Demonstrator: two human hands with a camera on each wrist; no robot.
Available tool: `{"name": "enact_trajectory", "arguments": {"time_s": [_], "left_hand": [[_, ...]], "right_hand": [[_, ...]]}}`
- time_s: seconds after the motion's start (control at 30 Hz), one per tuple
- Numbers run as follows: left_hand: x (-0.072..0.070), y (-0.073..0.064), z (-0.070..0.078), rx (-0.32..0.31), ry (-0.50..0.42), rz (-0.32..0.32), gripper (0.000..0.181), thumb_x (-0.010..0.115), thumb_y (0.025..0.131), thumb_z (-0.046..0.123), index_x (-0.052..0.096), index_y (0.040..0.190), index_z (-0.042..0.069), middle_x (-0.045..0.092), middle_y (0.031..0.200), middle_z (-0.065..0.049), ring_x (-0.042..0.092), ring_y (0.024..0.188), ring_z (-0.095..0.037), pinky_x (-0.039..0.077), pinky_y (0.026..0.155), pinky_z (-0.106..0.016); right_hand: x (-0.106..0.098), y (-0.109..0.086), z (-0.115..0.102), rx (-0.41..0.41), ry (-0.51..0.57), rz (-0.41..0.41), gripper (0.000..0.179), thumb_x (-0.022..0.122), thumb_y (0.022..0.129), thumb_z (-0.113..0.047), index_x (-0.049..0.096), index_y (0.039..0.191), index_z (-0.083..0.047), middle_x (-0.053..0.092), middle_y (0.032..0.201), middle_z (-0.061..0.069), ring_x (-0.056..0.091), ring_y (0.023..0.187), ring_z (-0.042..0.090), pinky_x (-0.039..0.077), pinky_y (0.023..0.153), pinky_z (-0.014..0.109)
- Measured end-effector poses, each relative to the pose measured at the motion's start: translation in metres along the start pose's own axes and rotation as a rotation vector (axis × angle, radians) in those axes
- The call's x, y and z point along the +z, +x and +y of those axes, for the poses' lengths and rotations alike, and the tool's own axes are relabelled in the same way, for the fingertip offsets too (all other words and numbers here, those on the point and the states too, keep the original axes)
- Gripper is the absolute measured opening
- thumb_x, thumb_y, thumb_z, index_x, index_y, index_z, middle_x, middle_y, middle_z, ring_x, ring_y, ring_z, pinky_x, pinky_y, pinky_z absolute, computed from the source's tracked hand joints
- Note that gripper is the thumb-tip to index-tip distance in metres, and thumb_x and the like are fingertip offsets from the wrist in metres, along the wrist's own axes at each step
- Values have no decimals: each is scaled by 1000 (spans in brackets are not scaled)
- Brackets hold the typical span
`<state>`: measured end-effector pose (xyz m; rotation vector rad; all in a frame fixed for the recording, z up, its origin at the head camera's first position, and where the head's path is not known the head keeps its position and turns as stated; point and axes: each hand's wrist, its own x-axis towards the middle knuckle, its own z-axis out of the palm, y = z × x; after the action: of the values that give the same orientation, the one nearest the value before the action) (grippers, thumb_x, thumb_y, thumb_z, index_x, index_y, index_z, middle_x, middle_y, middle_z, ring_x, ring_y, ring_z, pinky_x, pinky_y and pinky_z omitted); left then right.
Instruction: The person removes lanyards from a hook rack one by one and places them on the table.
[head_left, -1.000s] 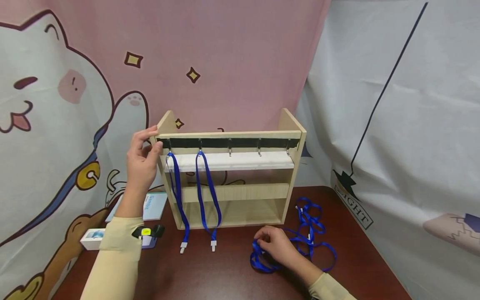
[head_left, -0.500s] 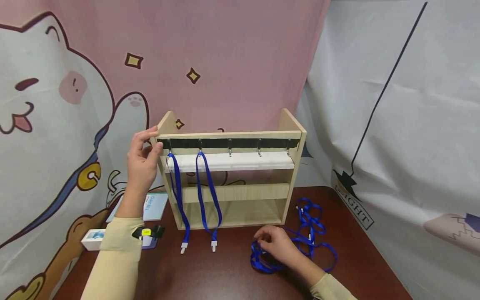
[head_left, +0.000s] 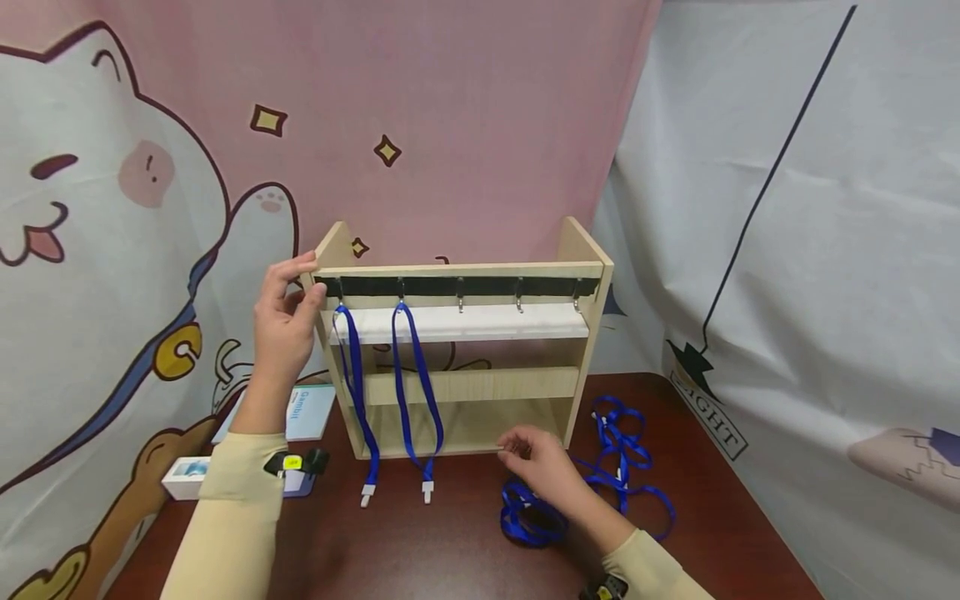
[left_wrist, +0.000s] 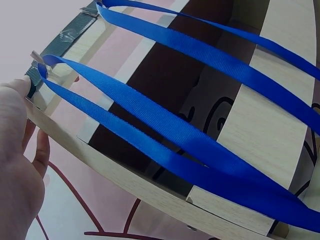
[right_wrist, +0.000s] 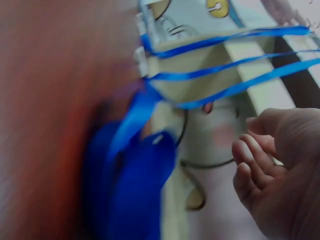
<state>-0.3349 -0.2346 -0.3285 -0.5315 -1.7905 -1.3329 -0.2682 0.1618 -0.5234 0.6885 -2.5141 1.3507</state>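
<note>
My left hand [head_left: 283,321] grips the upper left corner of a light wooden rack [head_left: 468,385], thumb at the front, fingers behind the side board. Two blue lanyards hang from its left hooks: one lanyard [head_left: 357,387] at the far left and another lanyard [head_left: 405,375] beside it, each ending in a white clip. In the left wrist view their straps [left_wrist: 150,120] cross in front of the boards. My right hand [head_left: 543,467], loosely curled and holding nothing, hovers above a coiled blue lanyard [head_left: 517,525] on the table. The right wrist view shows the same hand [right_wrist: 275,170] apart from the blurred coil [right_wrist: 135,185].
More tangled blue lanyards [head_left: 621,442] lie to the right of the rack on the dark table [head_left: 420,558]. Bare hooks [head_left: 519,304] line the rack's right half. A blue-white booklet [head_left: 309,414] and a small white box [head_left: 185,477] are at the left. Printed curtains surround the table.
My right hand has risen off the coiled lanyard and shifted slightly away from me, leaving the coil on the table. The left hand and the hanging lanyards have stayed put.
</note>
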Motion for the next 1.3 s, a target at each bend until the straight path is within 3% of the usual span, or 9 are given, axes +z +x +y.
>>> {"name": "enact_trajectory", "arguments": {"time_s": [0.3,0.57,0.7,0.8,1.0,1.3], "left_hand": [[0,-1,-1,9,-8,-13,31,68,110,6,68,141,7,60,155,-2,55,143,-19,46,105,-31],[0,-1,-2,7,-4,-9,32,68,110,5,67,142,6,60,156,-4,55,142,-19,45,104,-30],[-1,-1,-1,7,4,-13,32,68,110,6,67,142,8,60,156,-2,54,142,-19,45,104,-30],[-1,-1,-2,9,7,-12,32,68,110,7,67,142,8,60,156,-2,54,142,-18,45,104,-30],[0,0,-5,16,3,-19,31,66,110,5,67,142,6,60,157,-3,54,143,-19,45,105,-31],[-2,0,-2,11,-7,-21,32,67,110,5,67,142,7,59,157,-2,54,143,-19,45,104,-30]], "right_hand": [[21,46,-66,-141,65,216,26,85,98,-7,77,122,-4,72,100,5,66,80,13,55,67,27],[43,76,-113,-269,21,358,41,86,96,-6,73,135,1,70,112,18,71,85,23,60,70,33],[54,88,-132,-262,39,359,44,84,99,-7,70,140,3,70,115,20,72,89,27,63,76,44],[62,96,-140,-224,57,363,44,83,101,-10,70,141,3,70,116,17,73,90,30,64,78,45],[75,106,-148,-190,62,415,37,83,100,-10,74,133,5,71,111,15,74,87,30,63,74,39],[87,117,-155,-174,38,444,25,84,100,-15,79,120,0,70,104,7,70,82,16,58,69,24]]}}
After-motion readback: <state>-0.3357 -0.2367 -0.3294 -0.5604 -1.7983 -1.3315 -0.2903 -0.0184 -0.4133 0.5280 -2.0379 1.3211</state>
